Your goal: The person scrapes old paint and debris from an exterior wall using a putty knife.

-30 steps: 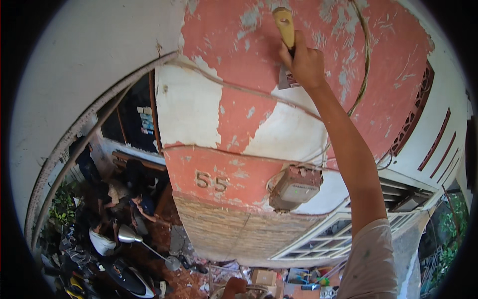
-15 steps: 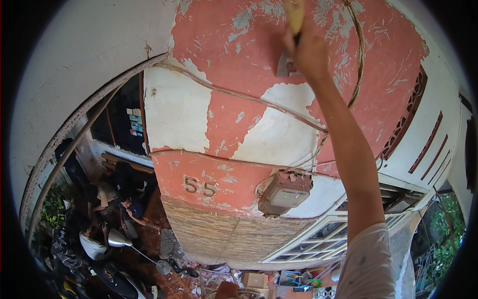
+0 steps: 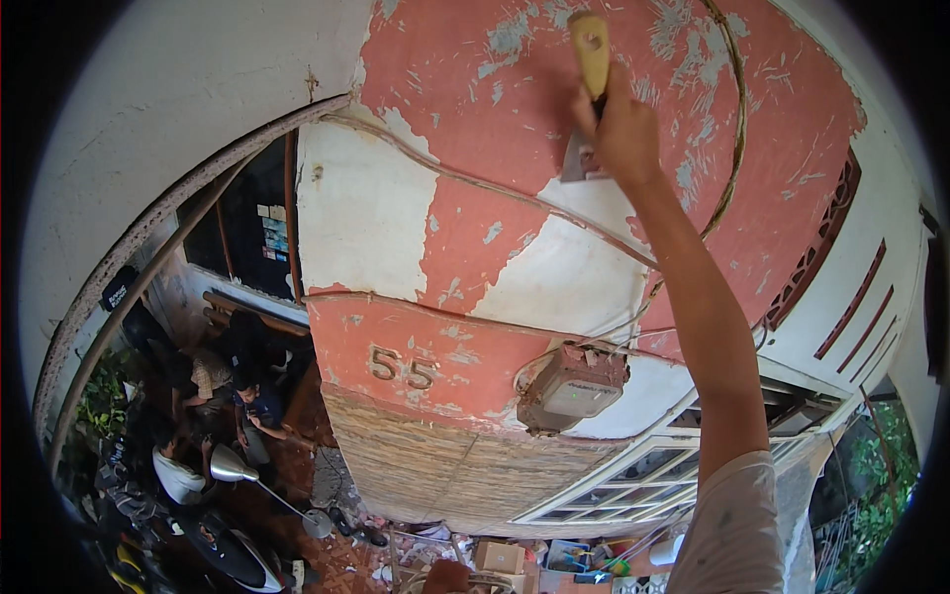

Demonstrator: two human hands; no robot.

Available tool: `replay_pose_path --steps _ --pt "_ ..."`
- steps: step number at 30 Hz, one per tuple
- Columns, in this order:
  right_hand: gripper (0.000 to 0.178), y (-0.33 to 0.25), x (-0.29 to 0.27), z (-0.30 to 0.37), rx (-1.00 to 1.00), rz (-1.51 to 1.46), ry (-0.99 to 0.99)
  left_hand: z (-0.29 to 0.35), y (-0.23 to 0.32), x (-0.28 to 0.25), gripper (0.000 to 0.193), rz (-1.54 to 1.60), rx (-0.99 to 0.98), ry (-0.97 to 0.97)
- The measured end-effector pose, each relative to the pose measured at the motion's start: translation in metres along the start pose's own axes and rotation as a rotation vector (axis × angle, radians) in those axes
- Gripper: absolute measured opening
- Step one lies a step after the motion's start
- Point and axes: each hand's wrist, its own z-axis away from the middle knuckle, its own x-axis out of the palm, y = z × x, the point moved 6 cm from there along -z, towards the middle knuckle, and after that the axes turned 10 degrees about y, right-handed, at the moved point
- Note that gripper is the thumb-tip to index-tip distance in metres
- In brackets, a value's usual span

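My right hand [image 3: 625, 134] is raised high against the wall, its fingers wrapped around a paint scraper [image 3: 592, 54] with a yellow handle. The scraper's broad metal blade points down and lies at or close to the wall, by the upper edge of a bare white patch [image 3: 564, 262]. Faded red paint [image 3: 475, 109], flaking and scratched grey in places, covers much of the wall [image 3: 366, 208] around it. A thin cable [image 3: 485, 181] runs across the wall below the blade. My left hand is not in view.
A meter box [image 3: 574, 391] and raised house digits [image 3: 401, 369] are on the lower wall. A hanging cable [image 3: 739, 109] loops right of my hand. Far below left, several people sit near a motorcycle [image 3: 233, 549] and lamp [image 3: 235, 463]. A cardboard box [image 3: 500, 556] stands below.
My right hand and the scraper have moved slightly down the wall, so the blade is now nearer the white patch. The view has shifted a little.
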Motion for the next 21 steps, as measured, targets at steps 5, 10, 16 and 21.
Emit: replay_pose_path --steps 5,10,16,21 --pt "0.030 0.009 -0.003 -0.006 0.054 0.043 0.082 0.003 0.009 -0.020 0.052 -0.059 -0.051 -0.086" --pt "0.033 -0.001 -0.003 0.004 0.011 0.087 0.096 -0.002 0.010 -0.008 0.054 -0.123 -0.003 -0.151" --pt "0.034 0.004 -0.004 0.011 0.020 0.095 0.123 -0.002 0.015 -0.019 0.051 -0.091 -0.060 -0.147" --pt "0.036 0.007 0.000 0.007 0.177 0.035 0.125 0.001 -0.002 0.004 0.048 -0.120 -0.002 -0.071"
